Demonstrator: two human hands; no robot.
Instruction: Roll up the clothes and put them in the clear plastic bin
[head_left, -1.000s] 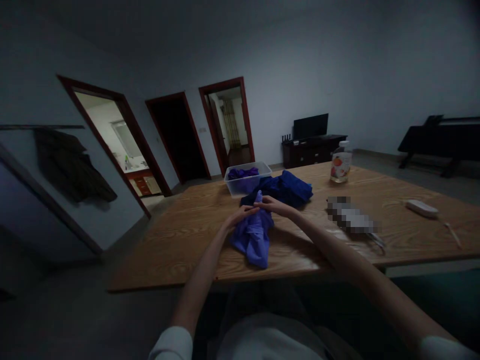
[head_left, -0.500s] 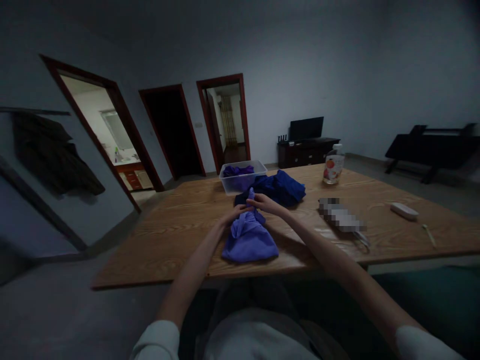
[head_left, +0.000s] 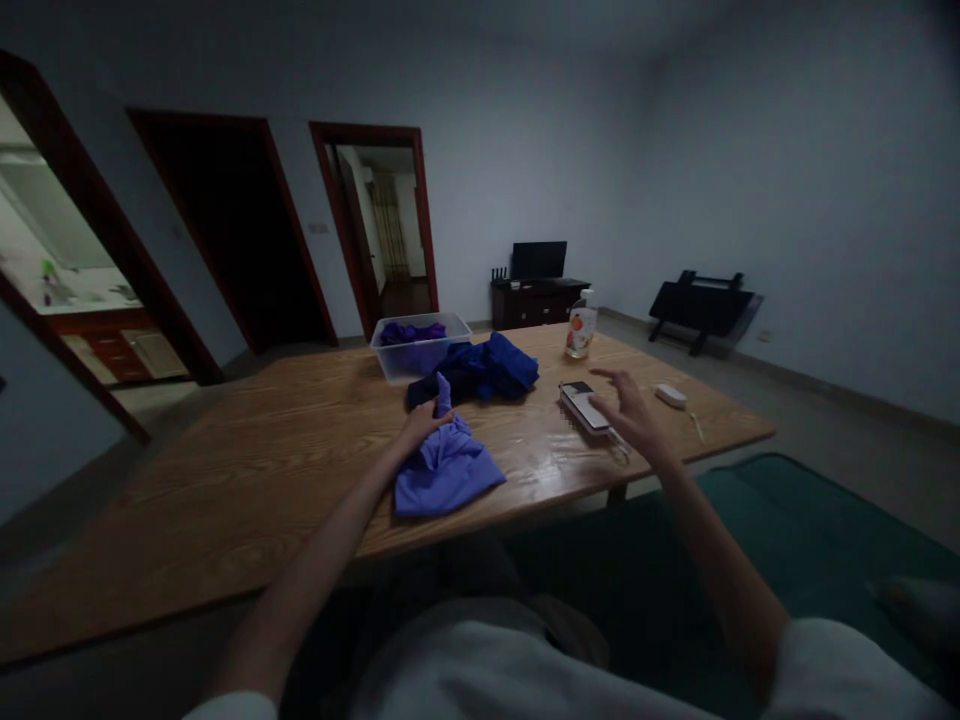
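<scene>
A light-purple piece of fabric, bunched and twisted at its top, rests near the front edge of the wooden table. My left hand is closed round the twisted upper part, and a narrow tip pokes up above the fingers. Whether it is a garment or a bag I cannot tell. To the right, my right hand is empty with fingers apart, hovering beside a phone-like flat device with a strap. Just behind the purple fabric lies a crumpled dark-blue cloth.
A clear plastic bin holding dark-purple cloth stands at the back of the table. A labelled bottle is upright at the far right. Near the right edge lie a small white case and a thin pale stick-like item.
My right hand has let go of the purple fabric and moved right, toward the phone-like device. My left hand keeps its hold. The view has turned to the right.
</scene>
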